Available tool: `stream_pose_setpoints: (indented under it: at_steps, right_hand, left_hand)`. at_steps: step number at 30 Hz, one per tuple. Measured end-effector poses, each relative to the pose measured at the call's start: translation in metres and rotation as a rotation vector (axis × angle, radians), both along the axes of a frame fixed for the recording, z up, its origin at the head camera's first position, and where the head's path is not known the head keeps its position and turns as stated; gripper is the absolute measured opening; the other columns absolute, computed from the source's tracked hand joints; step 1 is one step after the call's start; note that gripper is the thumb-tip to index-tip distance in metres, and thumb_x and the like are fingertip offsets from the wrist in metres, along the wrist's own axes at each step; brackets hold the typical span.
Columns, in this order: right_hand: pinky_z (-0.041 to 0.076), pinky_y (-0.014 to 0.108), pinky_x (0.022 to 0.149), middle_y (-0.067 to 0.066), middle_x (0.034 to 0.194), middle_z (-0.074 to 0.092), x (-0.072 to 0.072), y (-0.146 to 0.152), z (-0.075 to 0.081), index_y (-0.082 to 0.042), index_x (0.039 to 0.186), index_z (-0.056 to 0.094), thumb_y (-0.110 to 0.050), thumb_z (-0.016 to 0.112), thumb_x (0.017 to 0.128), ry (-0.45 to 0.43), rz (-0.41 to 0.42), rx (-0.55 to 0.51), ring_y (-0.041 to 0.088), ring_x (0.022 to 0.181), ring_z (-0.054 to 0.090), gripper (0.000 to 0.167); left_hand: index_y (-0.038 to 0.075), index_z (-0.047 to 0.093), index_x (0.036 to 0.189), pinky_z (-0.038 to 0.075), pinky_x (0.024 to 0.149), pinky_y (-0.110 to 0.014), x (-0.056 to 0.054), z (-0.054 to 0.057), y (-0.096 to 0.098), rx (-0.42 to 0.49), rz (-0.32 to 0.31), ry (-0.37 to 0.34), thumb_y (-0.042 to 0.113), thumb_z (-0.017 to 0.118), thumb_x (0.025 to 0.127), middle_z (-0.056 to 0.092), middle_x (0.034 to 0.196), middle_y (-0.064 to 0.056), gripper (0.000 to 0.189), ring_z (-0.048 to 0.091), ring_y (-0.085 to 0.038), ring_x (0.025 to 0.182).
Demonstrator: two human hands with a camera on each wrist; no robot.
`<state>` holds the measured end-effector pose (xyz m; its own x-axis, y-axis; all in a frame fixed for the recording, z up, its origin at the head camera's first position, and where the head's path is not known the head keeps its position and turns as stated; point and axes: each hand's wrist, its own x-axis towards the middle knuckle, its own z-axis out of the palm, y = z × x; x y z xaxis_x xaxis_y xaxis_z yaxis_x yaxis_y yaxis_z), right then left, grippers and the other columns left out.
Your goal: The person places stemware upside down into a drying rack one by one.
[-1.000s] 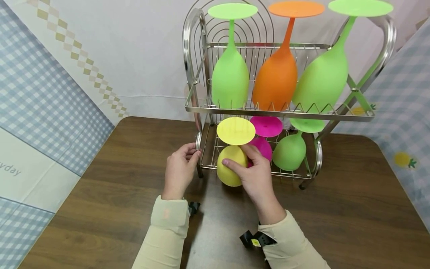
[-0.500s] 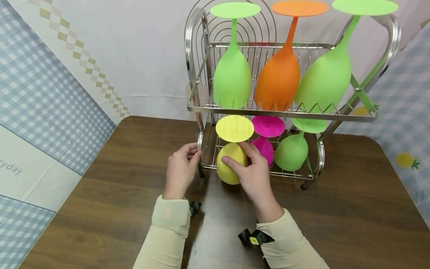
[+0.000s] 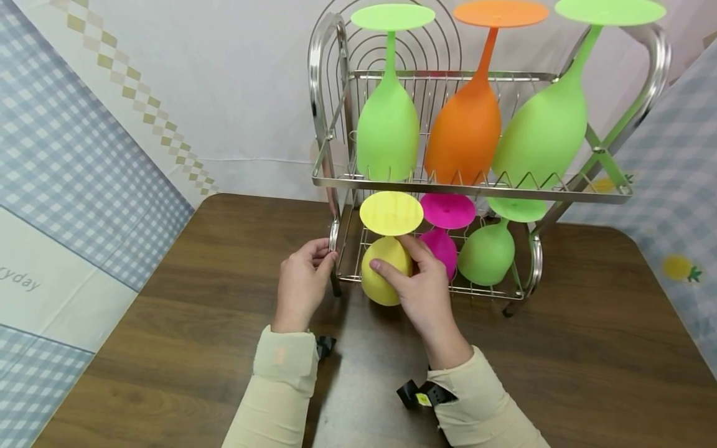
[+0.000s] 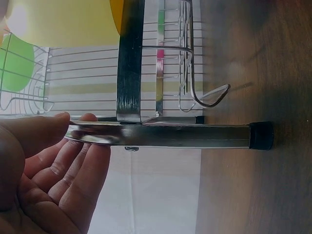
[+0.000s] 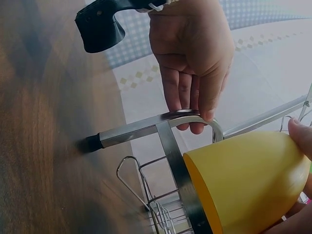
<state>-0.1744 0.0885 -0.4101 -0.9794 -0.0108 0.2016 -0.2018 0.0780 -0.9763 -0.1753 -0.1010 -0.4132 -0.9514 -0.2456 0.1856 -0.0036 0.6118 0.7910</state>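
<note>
My right hand [image 3: 424, 286] grips a yellow stemmed goblet [image 3: 383, 264] by its bowl, upside down with the flat foot on top. The goblet overlaps the front of the rack's lower shelf; in the right wrist view its rim lies right by the shelf's front bar [image 5: 178, 170]. With thumb and fingers, my left hand [image 3: 302, 280] pinches the front left leg [image 4: 161, 135] of the metal dish rack [image 3: 470, 188]. Just right of the yellow goblet, a magenta goblet [image 3: 442, 249] stands inverted on the lower shelf, partly hidden by my right hand.
An inverted green goblet [image 3: 486, 255] stands on the lower shelf's right side. Above, the upper shelf bears two green goblets [image 3: 388, 134] and an orange goblet [image 3: 463, 134], all upside down. The rack stands on a brown wooden table [image 3: 190, 348] against a pale cloth backdrop [image 3: 241, 93].
The yellow goblet and my right hand have moved slightly up and left relative to the rack, showing more of the magenta goblet. My left hand keeps its hold on the leg.
</note>
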Motion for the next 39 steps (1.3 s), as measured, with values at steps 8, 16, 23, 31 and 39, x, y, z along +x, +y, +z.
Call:
stream_pose_setpoints:
  at_steps: [8,16,23,31,39]
  right_hand:
    - [0.05,0.042,0.098,0.006,0.124,0.063,-0.003,0.0,0.0,-0.018,0.138,0.062,-0.019,0.086,0.082,0.001,-0.013,0.013,0.023,0.112,0.058,0.061]
    - [0.05,0.041,0.098,0.007,0.125,0.064,-0.006,0.0,0.0,-0.016,0.139,0.062,-0.018,0.086,0.082,-0.012,-0.021,0.014,0.023,0.113,0.059,0.062]
    - [0.05,0.041,0.098,0.007,0.123,0.064,-0.005,-0.001,0.0,-0.016,0.138,0.063,-0.018,0.085,0.082,-0.012,-0.024,0.004,0.023,0.112,0.06,0.06]
    - [0.05,0.04,0.1,0.006,0.125,0.064,-0.007,-0.004,-0.001,-0.014,0.137,0.063,-0.016,0.085,0.082,-0.028,-0.02,-0.016,0.022,0.114,0.059,0.06]
    - [0.05,0.039,0.1,0.006,0.126,0.064,-0.011,-0.009,0.0,-0.012,0.137,0.063,-0.017,0.086,0.081,-0.016,-0.015,-0.006,0.022,0.114,0.059,0.06]
  left_hand:
    - [0.006,0.072,0.115,0.06,0.08,-0.037,-0.001,0.0,0.002,0.011,-0.011,0.009,0.016,0.071,0.096,0.075,0.1,-0.006,0.022,0.073,-0.02,0.09]
    - [0.007,0.072,0.115,0.06,0.08,-0.036,-0.003,0.0,0.003,0.016,-0.015,0.01,0.015,0.071,0.095,0.075,0.099,-0.006,0.021,0.073,-0.019,0.09]
    - [0.006,0.072,0.115,0.06,0.08,-0.036,-0.003,-0.001,0.003,0.019,-0.018,0.008,0.015,0.072,0.095,0.075,0.099,-0.007,0.022,0.074,-0.02,0.09]
    - [0.007,0.072,0.115,0.06,0.079,-0.035,-0.003,-0.002,0.001,0.015,-0.021,-0.015,0.016,0.071,0.095,0.074,0.098,-0.006,0.022,0.073,-0.019,0.09]
    - [0.007,0.073,0.114,0.06,0.079,-0.036,-0.002,-0.001,-0.001,0.014,-0.005,0.005,0.015,0.071,0.095,0.075,0.099,-0.006,0.021,0.073,-0.019,0.089]
